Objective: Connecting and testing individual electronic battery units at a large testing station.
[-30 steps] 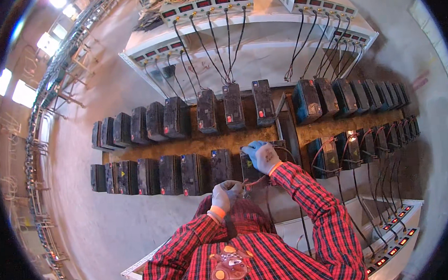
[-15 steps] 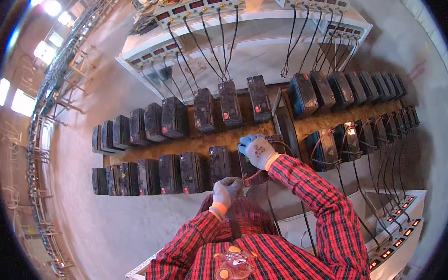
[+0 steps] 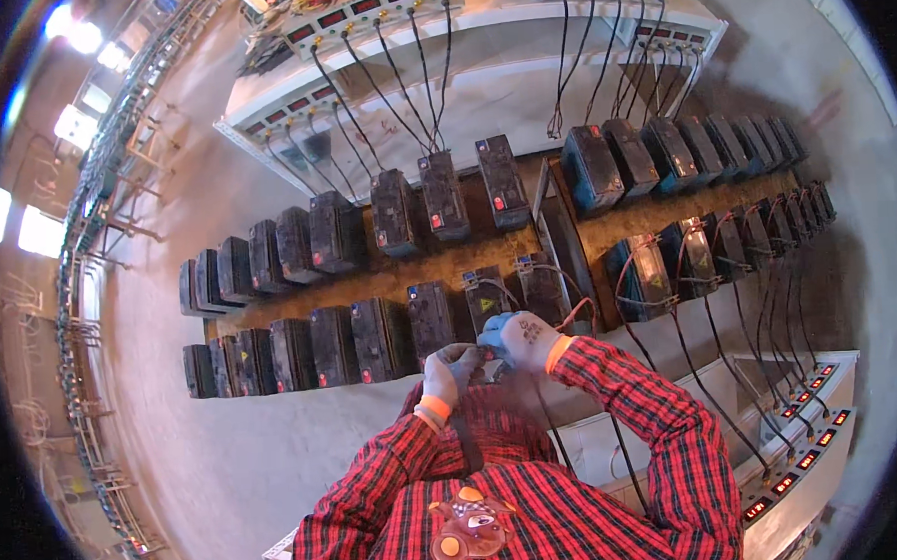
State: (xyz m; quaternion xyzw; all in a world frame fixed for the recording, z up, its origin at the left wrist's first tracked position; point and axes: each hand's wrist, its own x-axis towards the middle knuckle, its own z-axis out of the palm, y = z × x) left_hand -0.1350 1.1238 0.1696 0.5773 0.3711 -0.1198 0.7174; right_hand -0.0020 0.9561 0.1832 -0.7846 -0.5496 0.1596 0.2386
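Observation:
My left hand (image 3: 449, 374), in a grey glove with dark fingertips, is closed in a pinch at the near end of a black battery (image 3: 485, 296) that has a yellow triangle label. Touching or almost touching it is my right hand (image 3: 523, 341), in a white glove with blue fingers, also closed. The fingertips hide what they pinch. A red lead (image 3: 578, 312) loops out just beyond the right hand, and a grey cable (image 3: 501, 284) lies over the labelled battery. Another black battery (image 3: 542, 284) stands to the right of it.
Two rows of black batteries stand on a brown bench (image 3: 389, 283), divided by a metal frame (image 3: 561, 237). Wired batteries (image 3: 641, 277) are at the right. Instrument units with displays (image 3: 376, 5) line the far shelf; another unit (image 3: 797, 470) sits near right, its black cables hanging.
My right hand has come nearer, from the battery's far end to beside my left hand. The left hand stays close to its place. The whole view has shifted slightly.

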